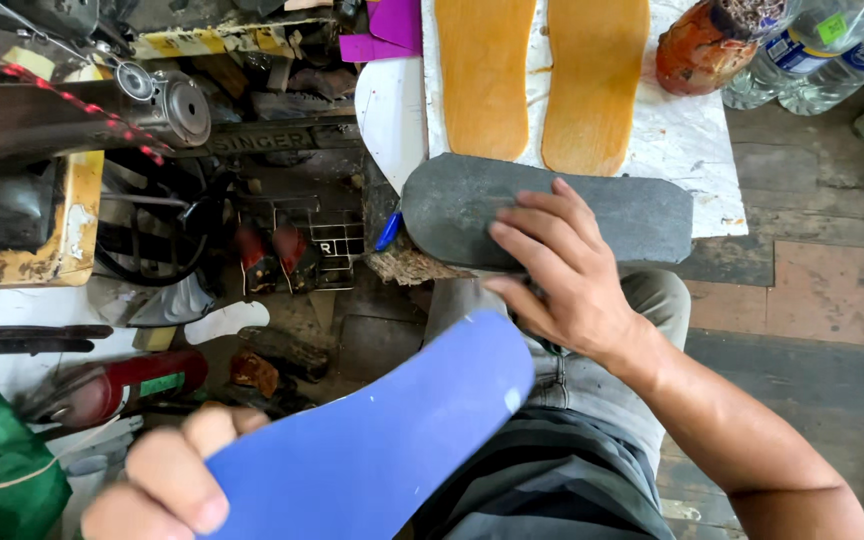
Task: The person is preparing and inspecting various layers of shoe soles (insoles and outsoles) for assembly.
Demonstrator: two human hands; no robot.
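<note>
Cluttered workshop floor and a worn wooden deck surround the seated person, whose grey trousers (592, 400) fill the lower middle. Nearest the camera, the left hand (167, 480) pinches the lower end of a blue sole-shaped sheet (382, 440), thumb on top, so the sheet slants up toward the knee. Beyond it, the right hand (562, 275) reaches in from the right with the forearm angled across the lap, fingers spread flat and pressing on a dark grey rubber sole (552, 215) lying across the knee. Farther off, 2 orange insoles (542, 75) lie side by side on a white board (687, 140). An old sewing machine (72, 120) stands left.
</note>
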